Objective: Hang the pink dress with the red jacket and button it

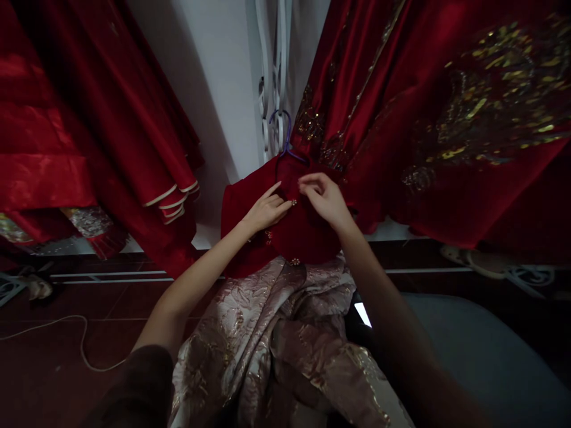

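Note:
A dark red velvet jacket (pixel 303 235) hangs on a purple hanger (pixel 285 134) in front of me. My left hand (pixel 267 209) pinches the jacket's front edge at a small button (pixel 294 203). My right hand (pixel 323 196) faces it, fingers curled on the same front edge, just right of the button. More buttons run down the jacket front. Below the jacket lies a pale pink and gold brocade skirt (pixel 276 345), spreading toward me between my arms.
Red satin garments (pixel 89 137) hang at left, a red gown with gold sequins (pixel 468 113) at right. A white wall and white ornate rack (pixel 272 71) stand behind. A white cord (pixel 66 333) lies on the dark floor; a grey seat (pixel 482 351) is at lower right.

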`<action>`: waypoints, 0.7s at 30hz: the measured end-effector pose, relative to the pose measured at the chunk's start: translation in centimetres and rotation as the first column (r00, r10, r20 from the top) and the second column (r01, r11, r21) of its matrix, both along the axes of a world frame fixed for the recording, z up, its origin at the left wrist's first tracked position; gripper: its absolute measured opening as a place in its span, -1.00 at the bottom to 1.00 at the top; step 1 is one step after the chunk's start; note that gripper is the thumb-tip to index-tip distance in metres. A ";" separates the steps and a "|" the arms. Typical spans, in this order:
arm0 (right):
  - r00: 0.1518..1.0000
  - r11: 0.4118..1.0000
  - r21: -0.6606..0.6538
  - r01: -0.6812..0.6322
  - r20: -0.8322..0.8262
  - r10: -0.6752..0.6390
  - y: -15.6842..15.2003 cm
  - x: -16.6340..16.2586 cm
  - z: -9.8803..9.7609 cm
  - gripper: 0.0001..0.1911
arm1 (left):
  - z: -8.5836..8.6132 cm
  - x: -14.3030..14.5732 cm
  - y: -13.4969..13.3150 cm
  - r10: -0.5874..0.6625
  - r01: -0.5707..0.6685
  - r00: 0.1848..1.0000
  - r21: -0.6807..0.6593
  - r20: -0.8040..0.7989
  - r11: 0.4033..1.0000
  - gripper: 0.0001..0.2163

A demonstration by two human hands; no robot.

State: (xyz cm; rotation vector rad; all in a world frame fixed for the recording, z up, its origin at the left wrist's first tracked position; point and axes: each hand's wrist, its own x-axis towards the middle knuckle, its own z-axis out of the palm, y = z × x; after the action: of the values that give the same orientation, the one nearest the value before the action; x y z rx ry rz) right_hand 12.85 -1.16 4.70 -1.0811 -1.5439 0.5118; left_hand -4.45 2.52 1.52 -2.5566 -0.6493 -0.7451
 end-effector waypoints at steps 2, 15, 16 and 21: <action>0.997 0.998 -0.035 -0.048 -0.069 0.046 1.4 -1.9 0.9 -0.61 | -0.1 0.1 -0.3 0.089 -0.090 0.995 0.028 0.034 0.996 -0.78; 0.738 0.746 -0.144 0.650 0.352 -0.575 3.1 -3.2 -3.8 -0.19 | -3.1 -2.2 0.6 0.583 -0.540 0.564 -0.273 0.585 0.796 -0.19; 0.733 0.738 -0.163 0.654 0.374 -0.567 3.2 -2.3 -3.8 -0.22 | -3.3 -2.3 0.8 0.576 -0.506 0.571 -0.301 0.585 0.808 -0.15; 0.722 0.736 -0.161 0.657 0.416 -0.553 3.8 1.7 -2.6 -0.30 | -3.0 -3.1 1.6 0.477 -0.381 0.608 -0.294 0.635 0.877 -0.26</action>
State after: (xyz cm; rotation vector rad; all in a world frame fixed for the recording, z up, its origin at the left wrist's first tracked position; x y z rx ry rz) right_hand 14.57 2.60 2.09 -1.9155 -1.2944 0.0830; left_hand -7.51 4.07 -1.50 -2.0004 -1.5344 -1.5279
